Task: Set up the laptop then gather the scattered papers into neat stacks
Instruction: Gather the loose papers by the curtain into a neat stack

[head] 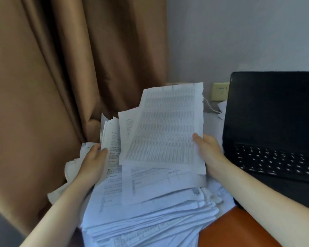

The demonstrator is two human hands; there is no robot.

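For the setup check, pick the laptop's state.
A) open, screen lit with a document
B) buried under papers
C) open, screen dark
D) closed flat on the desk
C: the laptop stands open to the right of the papers, with its keyboard showing and its screen black.

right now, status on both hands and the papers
Left hand grips a paper bundle; right hand holds the printed sheet raised. Paper pile below uneven. Laptop open, screen dark. Nothing in the way.
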